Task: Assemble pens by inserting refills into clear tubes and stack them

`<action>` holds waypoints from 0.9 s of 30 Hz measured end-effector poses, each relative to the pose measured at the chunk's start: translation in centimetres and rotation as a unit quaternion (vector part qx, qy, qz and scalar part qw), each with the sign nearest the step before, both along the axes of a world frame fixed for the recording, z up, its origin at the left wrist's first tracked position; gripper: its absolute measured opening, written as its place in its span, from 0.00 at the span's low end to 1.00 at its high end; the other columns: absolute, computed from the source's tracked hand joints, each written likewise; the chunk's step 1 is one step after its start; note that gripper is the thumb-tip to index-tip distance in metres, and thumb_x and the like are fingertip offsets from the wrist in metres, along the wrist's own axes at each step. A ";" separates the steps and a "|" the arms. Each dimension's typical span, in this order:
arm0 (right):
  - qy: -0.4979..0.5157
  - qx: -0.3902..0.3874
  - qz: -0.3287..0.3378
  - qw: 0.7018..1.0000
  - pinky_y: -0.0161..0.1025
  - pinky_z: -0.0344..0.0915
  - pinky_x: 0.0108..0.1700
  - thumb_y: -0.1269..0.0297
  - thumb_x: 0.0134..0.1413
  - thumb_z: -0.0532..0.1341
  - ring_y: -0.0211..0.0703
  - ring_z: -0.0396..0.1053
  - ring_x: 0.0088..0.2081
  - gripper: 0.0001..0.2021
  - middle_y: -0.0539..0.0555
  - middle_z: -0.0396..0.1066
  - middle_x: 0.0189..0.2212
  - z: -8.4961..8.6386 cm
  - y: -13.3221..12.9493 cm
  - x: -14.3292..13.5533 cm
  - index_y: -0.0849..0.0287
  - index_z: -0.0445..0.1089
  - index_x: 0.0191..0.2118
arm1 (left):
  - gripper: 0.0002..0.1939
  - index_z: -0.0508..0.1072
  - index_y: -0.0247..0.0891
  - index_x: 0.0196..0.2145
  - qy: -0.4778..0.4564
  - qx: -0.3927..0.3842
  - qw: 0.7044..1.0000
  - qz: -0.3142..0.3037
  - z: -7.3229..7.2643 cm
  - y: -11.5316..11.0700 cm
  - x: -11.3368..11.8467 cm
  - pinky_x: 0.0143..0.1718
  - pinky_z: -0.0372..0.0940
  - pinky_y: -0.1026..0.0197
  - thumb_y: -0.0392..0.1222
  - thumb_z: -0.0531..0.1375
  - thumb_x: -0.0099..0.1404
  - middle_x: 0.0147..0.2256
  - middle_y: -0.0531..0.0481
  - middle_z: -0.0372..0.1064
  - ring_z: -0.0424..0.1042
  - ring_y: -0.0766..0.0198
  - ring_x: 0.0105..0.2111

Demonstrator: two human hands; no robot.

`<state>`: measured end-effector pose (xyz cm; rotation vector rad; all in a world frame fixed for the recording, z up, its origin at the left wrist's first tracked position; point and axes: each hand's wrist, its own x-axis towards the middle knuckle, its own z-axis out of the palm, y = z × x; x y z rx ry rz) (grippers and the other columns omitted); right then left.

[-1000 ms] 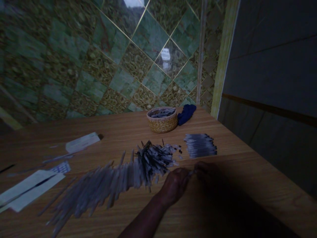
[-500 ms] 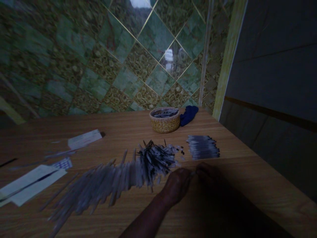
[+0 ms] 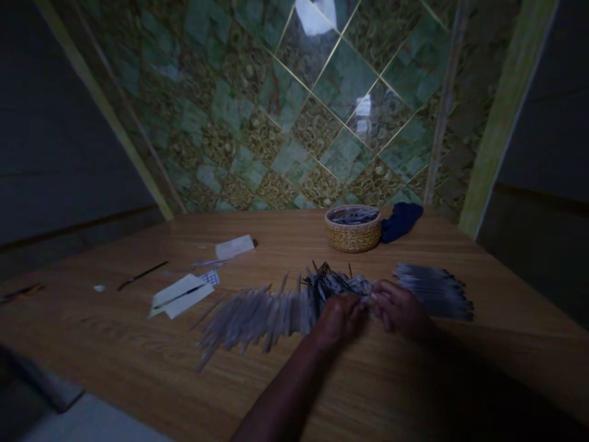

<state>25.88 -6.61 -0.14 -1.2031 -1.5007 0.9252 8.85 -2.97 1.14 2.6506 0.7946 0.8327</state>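
Observation:
My left hand (image 3: 339, 316) is closed, its fingertips drawn together at the near edge of the pile of small pen parts (image 3: 363, 285). Opposite it, my right hand (image 3: 399, 307) is in a pinch. Between the two sets of fingertips shows a small pale pen part (image 3: 367, 299), blurred and mostly covered by the fingers. Just left of my hands lie dark, thin pen pieces (image 3: 322, 283) in a loose heap. Clear pen barrels (image 3: 251, 319) fan out further left. Beyond my right hand, a row of pens (image 3: 432, 291) lies side by side.
A round woven basket (image 3: 352, 236) full of pens stands at the back, with a dark blue cloth (image 3: 402, 222) beside it. To the left lie a white box (image 3: 234, 247), pale paper (image 3: 184, 296) and a dark thin stick (image 3: 142, 275). A tiled wall (image 3: 294, 141) rises behind the table.
The view has swung left, so everything on the table sits further right. My hands have moved away from me to the small-parts pile, still close together with fingers closed.

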 end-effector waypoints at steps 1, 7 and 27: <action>0.014 0.005 0.020 1.000 0.30 0.52 0.14 0.54 0.54 0.52 0.31 0.58 0.11 0.11 0.42 0.63 0.17 0.2 0.8 -1.2 0.56 0.59 0.33 | 0.12 0.68 0.35 0.29 -0.003 0.001 1.000 0.027 0.2 0.0 -1.2 0.29 0.58 0.67 0.38 0.48 0.67 0.25 0.51 0.65 0.64 0.67 0.27; 0.062 -0.016 0.149 0.987 0.30 0.51 0.13 0.54 0.55 0.52 0.31 0.58 0.11 0.11 0.42 0.62 0.17 -1.4 2.1 -9.1 0.57 0.60 0.34 | 0.11 0.69 0.35 0.31 0.016 0.049 0.980 0.191 -0.8 -3.4 -9.0 0.28 0.58 0.65 0.36 0.48 0.65 0.25 0.49 0.65 0.64 0.65 0.27; 0.105 -0.012 0.137 0.985 0.29 0.50 0.12 0.49 0.54 0.53 0.30 0.58 0.10 0.16 0.44 0.64 0.18 -4.7 -0.2 -12.6 0.58 0.63 0.37 | 0.12 0.68 0.35 0.43 0.021 0.179 0.941 0.286 -5.0 -7.0 -11.3 0.30 0.60 0.61 0.34 0.52 0.61 0.29 0.45 0.67 0.65 0.59 0.30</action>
